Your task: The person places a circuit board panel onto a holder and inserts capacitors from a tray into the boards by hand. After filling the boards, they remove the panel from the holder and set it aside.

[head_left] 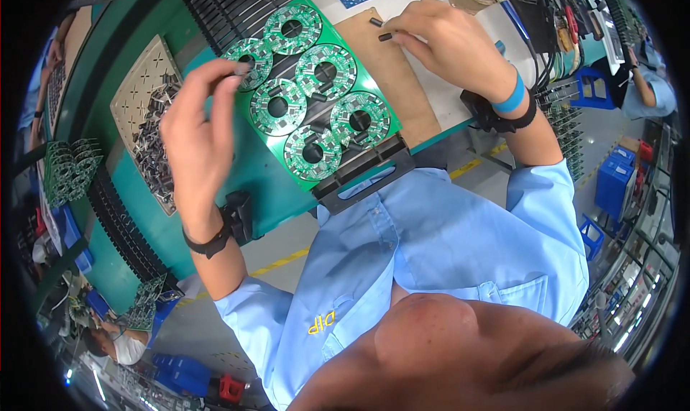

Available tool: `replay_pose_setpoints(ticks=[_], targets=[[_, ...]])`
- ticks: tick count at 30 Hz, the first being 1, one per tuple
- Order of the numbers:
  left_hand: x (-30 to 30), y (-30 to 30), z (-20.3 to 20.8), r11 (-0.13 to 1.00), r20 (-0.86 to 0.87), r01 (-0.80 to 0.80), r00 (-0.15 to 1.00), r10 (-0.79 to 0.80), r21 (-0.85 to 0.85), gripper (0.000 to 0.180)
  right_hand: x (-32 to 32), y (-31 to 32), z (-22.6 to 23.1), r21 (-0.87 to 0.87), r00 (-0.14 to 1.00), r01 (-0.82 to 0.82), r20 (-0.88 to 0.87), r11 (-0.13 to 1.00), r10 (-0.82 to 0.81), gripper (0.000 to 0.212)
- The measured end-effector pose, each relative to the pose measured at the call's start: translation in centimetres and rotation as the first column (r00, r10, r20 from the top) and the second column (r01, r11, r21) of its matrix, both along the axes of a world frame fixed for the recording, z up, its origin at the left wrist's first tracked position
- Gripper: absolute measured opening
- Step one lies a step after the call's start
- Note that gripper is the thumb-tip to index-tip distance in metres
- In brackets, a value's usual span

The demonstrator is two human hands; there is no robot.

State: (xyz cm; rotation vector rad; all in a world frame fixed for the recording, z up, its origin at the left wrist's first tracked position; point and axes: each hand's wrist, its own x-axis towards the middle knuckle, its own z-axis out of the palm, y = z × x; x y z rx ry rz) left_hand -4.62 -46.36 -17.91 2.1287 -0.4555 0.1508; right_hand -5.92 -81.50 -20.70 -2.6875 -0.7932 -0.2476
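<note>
A green panel (pixel 287 154) carries several ring-shaped circuit boards (pixel 357 70), and small black cylindrical parts (pixel 361 135) lie on some of them. My left hand (pixel 200 127) is over the panel's left side. Its thumb and forefinger pinch at the upper-left ring board (pixel 263 54); the small greyish bit between them is too hidden to name. To the right of the panel, over brown cardboard (pixel 402 88), my right hand (pixel 449 48) is closed, with a black cylindrical capacitor (pixel 386 37) at its fingertips. A second black capacitor (pixel 376 22) is just beyond; whether that one is held, I cannot tell.
Left of my left hand, a beige tray (pixel 136 80) holds a heap of leaded capacitors (pixel 154 134). A black slotted carrier (pixel 230 12) lies under the panel, its handle (pixel 366 185) at the near bench edge. Pens, tools and cables (pixel 546 23) crowd the far right. Other people work nearby.
</note>
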Motion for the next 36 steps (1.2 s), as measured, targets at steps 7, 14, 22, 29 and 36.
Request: replay_pose_setpoints(ticks=[7, 14, 22, 29, 36], targets=[[1.3, -1.4, -1.0, 0.933, 0.100, 0.277, 0.947, -0.306, 0.231, 0.014, 0.0, 1.6, 0.1, -0.032, 0.999, -0.024, -0.032, 0.999, 0.023, 0.015], [0.5, -0.4, -2.1, 0.948, 0.064, 0.262, 0.959, -0.277, 0.181, 0.012, 2.1, 2.4, 1.0, 0.350, 0.966, -0.256, 0.068, 0.901, 0.249, 0.014], [0.3, -0.4, -2.0, 0.937, 0.070, 0.284, 0.950, -0.303, 0.206, 0.013, 4.4, 6.1, -0.6, 0.593, 0.838, -0.532, 0.468, 0.605, 0.279, 0.017], [0.3, -0.5, -2.1, 0.931, 0.071, 0.293, 0.947, -0.315, 0.217, 0.014, 4.2, 5.9, -0.6, 0.730, 0.867, -0.496, 0.393, 0.470, 0.305, 0.015], [0.1, -0.3, -2.3, 0.913, 0.082, 0.308, 0.937, -0.340, 0.269, 0.018, 1.5, 5.7, 3.8, 0.651, 0.960, 0.058, -0.246, 0.757, 0.137, 0.015]])
